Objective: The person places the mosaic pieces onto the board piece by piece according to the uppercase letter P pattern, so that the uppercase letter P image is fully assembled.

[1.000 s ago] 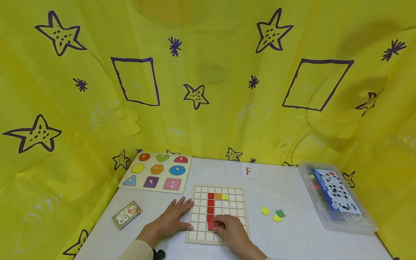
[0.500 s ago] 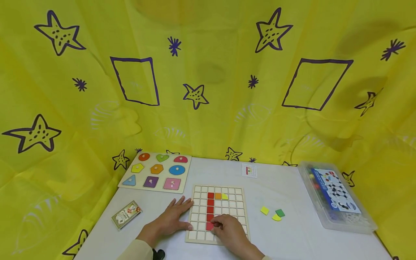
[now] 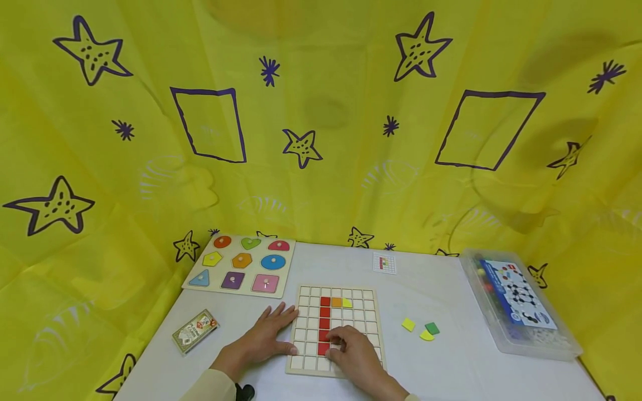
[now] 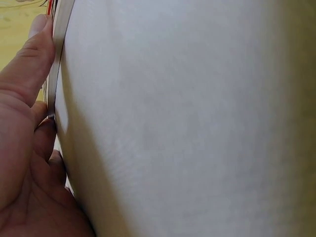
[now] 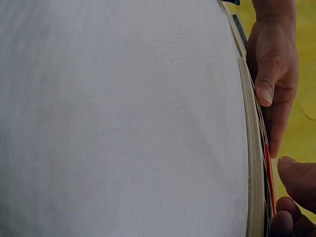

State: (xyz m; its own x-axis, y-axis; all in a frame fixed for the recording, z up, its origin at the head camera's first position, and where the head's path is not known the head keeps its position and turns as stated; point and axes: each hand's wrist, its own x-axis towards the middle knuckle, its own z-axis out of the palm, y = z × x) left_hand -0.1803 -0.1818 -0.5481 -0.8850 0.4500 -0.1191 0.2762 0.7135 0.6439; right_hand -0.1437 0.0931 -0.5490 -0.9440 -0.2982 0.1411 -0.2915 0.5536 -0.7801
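red tile (image 3: 324, 349) now seated; right hand (image 3: 353, 353) fingers press it.

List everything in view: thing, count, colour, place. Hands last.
grid board: 1, pale wood, table centre
red tiles: a column, on the board
orange tile: 1, right of column top
loose pieces: 3, yellow and green, right of board
shape puzzle: 1, multicolour, back left
card pack: 1, front left
pattern card: 1, white, back centre
plastic box: 1, clear, right
table: 1, white
left hand: flat at board's left edge
right hand: on board, at lowest red tile
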